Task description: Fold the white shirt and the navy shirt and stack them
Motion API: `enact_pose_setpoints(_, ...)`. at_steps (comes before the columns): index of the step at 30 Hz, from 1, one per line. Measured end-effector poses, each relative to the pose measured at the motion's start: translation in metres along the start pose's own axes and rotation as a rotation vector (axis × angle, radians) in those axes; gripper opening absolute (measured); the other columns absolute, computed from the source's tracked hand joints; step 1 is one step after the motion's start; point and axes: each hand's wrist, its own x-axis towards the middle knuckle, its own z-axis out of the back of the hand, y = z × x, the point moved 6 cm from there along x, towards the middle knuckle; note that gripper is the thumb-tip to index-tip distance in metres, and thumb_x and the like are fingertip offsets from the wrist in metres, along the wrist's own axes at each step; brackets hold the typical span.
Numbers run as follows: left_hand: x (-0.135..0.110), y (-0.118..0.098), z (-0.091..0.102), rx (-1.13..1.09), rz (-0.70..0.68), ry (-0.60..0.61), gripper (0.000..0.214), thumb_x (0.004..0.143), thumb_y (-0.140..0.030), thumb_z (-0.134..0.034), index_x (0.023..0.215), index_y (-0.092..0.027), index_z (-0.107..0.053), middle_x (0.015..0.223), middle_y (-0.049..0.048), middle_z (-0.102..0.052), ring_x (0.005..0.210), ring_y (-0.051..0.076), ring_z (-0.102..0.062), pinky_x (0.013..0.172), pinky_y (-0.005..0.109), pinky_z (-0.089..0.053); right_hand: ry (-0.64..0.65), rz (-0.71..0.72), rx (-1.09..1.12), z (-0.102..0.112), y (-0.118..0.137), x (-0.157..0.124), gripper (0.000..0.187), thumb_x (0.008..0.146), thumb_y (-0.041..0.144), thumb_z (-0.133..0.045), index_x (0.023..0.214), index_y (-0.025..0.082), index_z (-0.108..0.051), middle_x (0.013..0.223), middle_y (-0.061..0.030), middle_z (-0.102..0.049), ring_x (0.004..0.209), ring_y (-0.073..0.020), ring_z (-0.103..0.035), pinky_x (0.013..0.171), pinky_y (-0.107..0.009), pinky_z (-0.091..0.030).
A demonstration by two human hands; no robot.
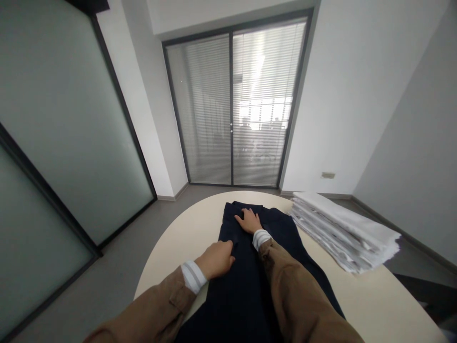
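Note:
Dark navy trousers (pixel 246 271) lie lengthwise on the round table (pixel 178 240), with what looks like the waist end at the far side and the rest running toward me. My left hand (pixel 216 259) is closed on the left edge of the cloth, about midway along it, its fingers curled and partly hidden. Farther up, close to the top end, my right hand (pixel 250 221) rests flat on the fabric with its fingers spread. My right forearm covers part of the trousers' right side.
A thick stack of folded white sheets (pixel 344 233) lies at the table's right edge. Beyond the table stand glazed doors with blinds (pixel 232 109). Frosted glass panels (pixel 67 119) line the left side, and a dark object (pixel 424 295) is low at the right.

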Motion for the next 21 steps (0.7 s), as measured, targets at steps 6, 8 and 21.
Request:
enact_pose_setpoints(6, 0.003, -0.009, -0.021, -0.133, -0.040, -0.009, 0.026, 0.089, -0.036, -0.057, 0.111, -0.022, -0.059, 0.106, 0.0097, -0.071, 0.099, 0.028, -0.069, 0.081, 0.035, -0.052, -0.024, 0.036, -0.044, 0.008, 0.006, -0.012, 0.068, 0.096, 0.044, -0.049, 0.155, 0.022, -0.025, 0.149, -0.0137, -0.049, 0.143, -0.0335, -0.034, 0.114, -0.055, -0.025)
enact_pose_setpoints(8, -0.001, -0.009, -0.028, -0.137, -0.032, 0.032, 0.034, 0.086, -0.039, -0.060, 0.115, -0.021, -0.057, 0.108, 0.0112, -0.071, 0.100, 0.030, -0.069, 0.080, 0.036, -0.052, -0.036, 0.080, -0.066, 0.012, 0.010, -0.017, 0.057, 0.097, 0.039, -0.046, 0.152, 0.029, -0.034, 0.144, -0.0097, -0.054, 0.140, -0.0340, -0.038, 0.111, -0.054, -0.029)
enact_pose_setpoints(21, -0.022, -0.020, -0.032, -0.066, -0.030, 0.152, 0.029, 0.083, -0.041, -0.056, 0.101, -0.021, -0.065, 0.104, 0.0143, -0.073, 0.096, 0.034, -0.070, 0.077, 0.041, -0.054, -0.135, 0.150, -0.073, 0.042, 0.014, -0.032, 0.042, 0.095, 0.032, -0.048, 0.135, 0.020, -0.056, 0.138, -0.0112, -0.054, 0.121, -0.0230, -0.055, 0.106, -0.029, -0.036)
